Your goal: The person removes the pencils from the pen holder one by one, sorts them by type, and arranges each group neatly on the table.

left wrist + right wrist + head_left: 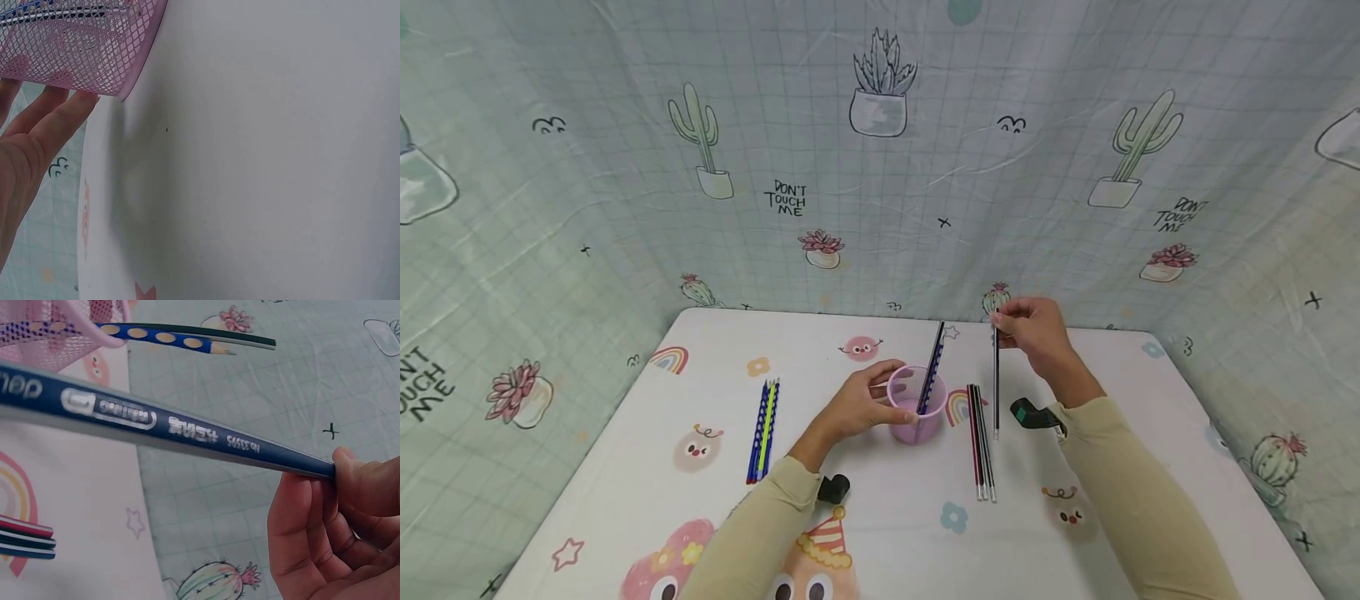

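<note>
My left hand [859,403] grips a pink mesh pencil cup [917,432], the thumb in front and the fingers round the far side. In the left wrist view the fingertips lie against the mesh [75,69]. A blue pencil with pale dots [156,336] and a dark green pencil [250,339] lean inside the cup, their tops above its rim. To the right of it, my right hand [1036,329] pinches a dark blue pencil [137,419] between thumb and fingers near one end. That pencil [996,379] hangs upright, its other end downward.
Right of the cup lie several pencils [981,442], one red and others dark, side by side. On the left is a row of blue dotted pencils and a yellow-green one [766,431]. Black wrist devices [1033,414] sit at both sleeves. A patterned cloth wall [880,217] rises behind the white table [880,533].
</note>
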Demonstrator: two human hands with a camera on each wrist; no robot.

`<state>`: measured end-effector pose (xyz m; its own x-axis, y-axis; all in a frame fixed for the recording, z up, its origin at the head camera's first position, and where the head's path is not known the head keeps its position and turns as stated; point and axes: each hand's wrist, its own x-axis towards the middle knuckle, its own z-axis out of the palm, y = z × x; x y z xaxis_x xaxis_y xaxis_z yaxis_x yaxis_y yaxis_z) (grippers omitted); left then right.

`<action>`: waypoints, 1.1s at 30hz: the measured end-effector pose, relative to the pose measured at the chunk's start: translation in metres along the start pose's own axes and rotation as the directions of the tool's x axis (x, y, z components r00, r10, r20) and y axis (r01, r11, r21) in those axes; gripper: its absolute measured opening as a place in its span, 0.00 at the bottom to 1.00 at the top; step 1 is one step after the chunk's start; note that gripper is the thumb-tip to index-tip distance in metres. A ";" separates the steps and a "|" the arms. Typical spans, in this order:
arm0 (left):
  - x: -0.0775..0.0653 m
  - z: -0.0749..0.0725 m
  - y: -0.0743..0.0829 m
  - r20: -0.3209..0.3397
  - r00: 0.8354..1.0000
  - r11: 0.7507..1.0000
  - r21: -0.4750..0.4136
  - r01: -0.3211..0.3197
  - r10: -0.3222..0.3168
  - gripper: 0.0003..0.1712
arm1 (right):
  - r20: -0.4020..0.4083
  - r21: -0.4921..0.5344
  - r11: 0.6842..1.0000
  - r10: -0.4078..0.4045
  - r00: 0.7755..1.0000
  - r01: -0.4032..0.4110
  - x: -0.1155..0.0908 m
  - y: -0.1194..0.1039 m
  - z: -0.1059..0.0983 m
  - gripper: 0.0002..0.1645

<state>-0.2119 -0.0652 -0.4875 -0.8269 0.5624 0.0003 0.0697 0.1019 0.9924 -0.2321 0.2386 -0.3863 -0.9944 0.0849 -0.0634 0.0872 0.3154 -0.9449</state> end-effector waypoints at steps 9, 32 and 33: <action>0.001 0.000 -0.002 0.006 1.000 1.000 0.002 -0.005 0.005 0.46 | 0.020 -0.044 0.998 0.049 0.999 -0.048 -0.001 0.016 0.005 0.13; 0.001 0.000 -0.004 -0.004 1.000 1.000 0.014 -0.001 0.001 0.47 | 0.012 -0.133 0.979 0.161 0.987 -0.157 -0.002 0.061 0.020 0.12; 0.001 0.000 -0.004 -0.005 1.000 1.000 0.015 0.000 0.000 0.47 | 0.010 -0.139 0.976 0.168 0.986 -0.165 -0.001 0.062 0.021 0.11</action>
<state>-0.2130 -0.0652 -0.4912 -0.8296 0.5584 0.0011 0.0780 0.1139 0.9904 -0.2265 0.2386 -0.4515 -0.9662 0.1268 -0.2246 0.2575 0.4252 -0.8677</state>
